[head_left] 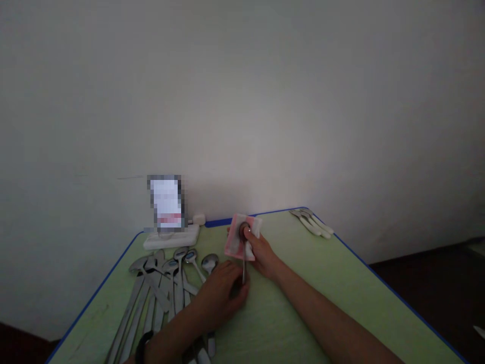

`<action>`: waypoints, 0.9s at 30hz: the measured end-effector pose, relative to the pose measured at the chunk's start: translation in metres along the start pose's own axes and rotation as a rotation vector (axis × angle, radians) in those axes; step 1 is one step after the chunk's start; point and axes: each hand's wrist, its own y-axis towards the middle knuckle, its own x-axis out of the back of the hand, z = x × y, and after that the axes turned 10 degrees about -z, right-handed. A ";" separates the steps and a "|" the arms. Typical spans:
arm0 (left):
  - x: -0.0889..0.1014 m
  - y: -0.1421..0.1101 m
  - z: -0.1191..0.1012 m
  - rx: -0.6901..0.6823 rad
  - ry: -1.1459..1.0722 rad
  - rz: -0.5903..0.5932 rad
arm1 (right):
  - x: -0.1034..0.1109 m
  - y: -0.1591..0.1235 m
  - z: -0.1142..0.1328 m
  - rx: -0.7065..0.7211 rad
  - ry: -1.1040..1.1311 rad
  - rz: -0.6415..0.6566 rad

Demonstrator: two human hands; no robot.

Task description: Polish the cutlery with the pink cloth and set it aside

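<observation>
Past the right forearm nearest the camera, note a metal spoon held over the middle of the bench, thumbed at the bowl into a pink-and-white cloth by the right hand and met low on the handle by the curled left hand (gripped or merely touched, cannot tell). Probably best to steady the handle near its end, wrap the cloth evenly around the bowl's rim, and swing clear of the spoons fanned at left.

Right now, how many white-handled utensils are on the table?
3: left utensil, middle utensil, right utensil, together at the far right corner of the table. Others may be hidden.
</observation>
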 end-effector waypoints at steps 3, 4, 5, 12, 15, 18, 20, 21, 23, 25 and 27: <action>0.002 -0.001 0.002 0.103 -0.150 -0.041 | 0.001 0.001 -0.001 -0.010 -0.020 -0.058; 0.003 -0.001 0.003 0.127 -0.201 -0.051 | 0.001 0.001 0.000 -0.012 -0.017 -0.085; 0.003 -0.001 0.004 0.144 -0.241 -0.057 | 0.001 0.002 0.000 -0.014 -0.009 -0.114; -0.004 0.000 0.014 0.240 -0.238 -0.160 | 0.003 0.002 0.002 -0.039 0.030 -0.168; -0.005 0.001 0.016 0.265 -0.266 -0.229 | 0.002 0.003 0.001 -0.049 0.053 -0.167; -0.004 0.002 0.017 0.245 -0.265 -0.298 | 0.000 0.004 0.003 -0.063 0.104 -0.156; -0.005 0.003 0.017 0.217 -0.251 -0.335 | -0.001 0.004 0.006 -0.102 0.140 -0.121; -0.005 0.003 0.018 0.202 -0.241 -0.345 | -0.001 0.003 0.008 -0.133 0.152 -0.087; -0.006 0.001 0.018 0.170 -0.211 -0.345 | -0.002 0.000 0.011 -0.189 0.161 -0.011; -0.007 0.000 0.017 0.154 -0.166 -0.326 | -0.003 -0.003 0.014 -0.218 0.157 0.031; -0.008 -0.002 0.016 0.161 -0.117 -0.308 | -0.003 -0.005 0.016 -0.218 0.161 0.028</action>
